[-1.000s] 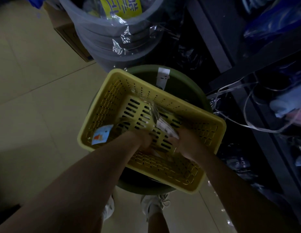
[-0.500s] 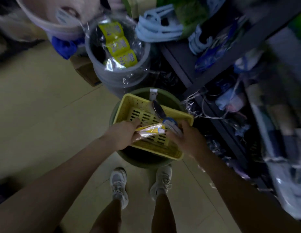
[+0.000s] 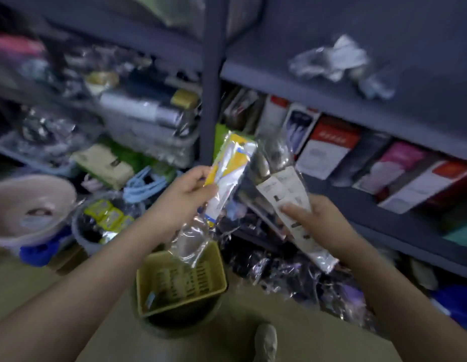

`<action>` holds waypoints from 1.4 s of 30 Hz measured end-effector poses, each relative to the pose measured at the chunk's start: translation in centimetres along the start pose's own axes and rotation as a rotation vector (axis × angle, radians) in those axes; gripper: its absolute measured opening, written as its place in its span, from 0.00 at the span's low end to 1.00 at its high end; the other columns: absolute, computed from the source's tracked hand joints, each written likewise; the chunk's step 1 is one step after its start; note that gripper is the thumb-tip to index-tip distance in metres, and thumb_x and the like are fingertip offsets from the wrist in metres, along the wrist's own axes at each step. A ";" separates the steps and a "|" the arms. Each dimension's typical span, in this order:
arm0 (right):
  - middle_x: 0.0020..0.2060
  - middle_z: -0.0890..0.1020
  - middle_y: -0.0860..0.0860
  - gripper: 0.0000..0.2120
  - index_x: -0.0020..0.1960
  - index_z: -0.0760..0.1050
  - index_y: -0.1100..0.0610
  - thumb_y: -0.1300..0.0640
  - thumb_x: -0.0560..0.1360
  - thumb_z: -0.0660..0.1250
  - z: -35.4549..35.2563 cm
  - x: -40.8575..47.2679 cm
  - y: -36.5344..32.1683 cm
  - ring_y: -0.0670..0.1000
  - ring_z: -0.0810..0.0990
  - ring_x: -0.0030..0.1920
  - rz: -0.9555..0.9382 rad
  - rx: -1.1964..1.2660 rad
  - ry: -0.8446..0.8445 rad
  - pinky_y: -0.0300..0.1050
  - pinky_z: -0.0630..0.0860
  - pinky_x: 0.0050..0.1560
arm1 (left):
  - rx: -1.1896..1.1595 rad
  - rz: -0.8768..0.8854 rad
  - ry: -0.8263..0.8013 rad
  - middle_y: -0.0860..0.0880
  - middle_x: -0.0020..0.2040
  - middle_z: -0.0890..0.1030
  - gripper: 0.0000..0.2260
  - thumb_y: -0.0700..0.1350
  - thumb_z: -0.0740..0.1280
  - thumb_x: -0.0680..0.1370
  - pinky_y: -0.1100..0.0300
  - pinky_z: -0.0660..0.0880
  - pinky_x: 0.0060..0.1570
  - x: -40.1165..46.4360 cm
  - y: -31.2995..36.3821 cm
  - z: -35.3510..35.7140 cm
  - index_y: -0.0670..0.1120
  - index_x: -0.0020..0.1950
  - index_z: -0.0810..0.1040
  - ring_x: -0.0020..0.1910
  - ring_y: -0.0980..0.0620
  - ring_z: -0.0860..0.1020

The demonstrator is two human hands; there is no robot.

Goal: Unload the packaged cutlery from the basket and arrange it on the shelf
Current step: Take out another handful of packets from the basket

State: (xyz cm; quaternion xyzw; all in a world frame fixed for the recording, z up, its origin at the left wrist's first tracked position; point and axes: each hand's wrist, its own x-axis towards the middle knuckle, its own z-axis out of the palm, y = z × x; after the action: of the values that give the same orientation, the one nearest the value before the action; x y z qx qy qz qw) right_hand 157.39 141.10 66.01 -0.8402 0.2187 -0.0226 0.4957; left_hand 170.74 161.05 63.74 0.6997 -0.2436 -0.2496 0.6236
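Motion blur softens the whole view, most strongly over the shelf [image 3: 318, 82] goods at upper left, so no label or printed text can be read. The cutlery inside the yellow packet [image 3: 228, 173] in the left hand [image 3: 182, 197] and the clear packets [image 3: 287, 194] in the right hand [image 3: 323, 223] cannot be told apart by kind or count. The yellow basket [image 3: 180, 280] hides most of the green tub [image 3: 175, 322] beneath it, and both forearms and one shoe [image 3: 265, 343] are cut by the lower edge.

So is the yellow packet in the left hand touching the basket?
Apart. The head view shows the yellow packet held up in the left hand, well above the basket.
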 end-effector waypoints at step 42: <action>0.75 0.35 0.57 0.47 0.77 0.39 0.53 0.35 0.71 0.62 -20.5 20.7 -3.5 0.58 0.32 0.75 -0.108 -0.586 0.011 0.52 0.43 0.75 | 1.234 0.482 -0.028 0.48 0.71 0.68 0.30 0.59 0.65 0.73 0.56 0.61 0.68 28.2 15.0 9.5 0.52 0.72 0.62 0.70 0.48 0.64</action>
State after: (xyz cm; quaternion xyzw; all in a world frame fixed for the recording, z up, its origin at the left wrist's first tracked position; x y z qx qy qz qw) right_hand 172.09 117.59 75.65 -0.9578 0.1734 0.0108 0.2289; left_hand 185.39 133.97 76.40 0.8510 -0.4998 0.0733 0.1435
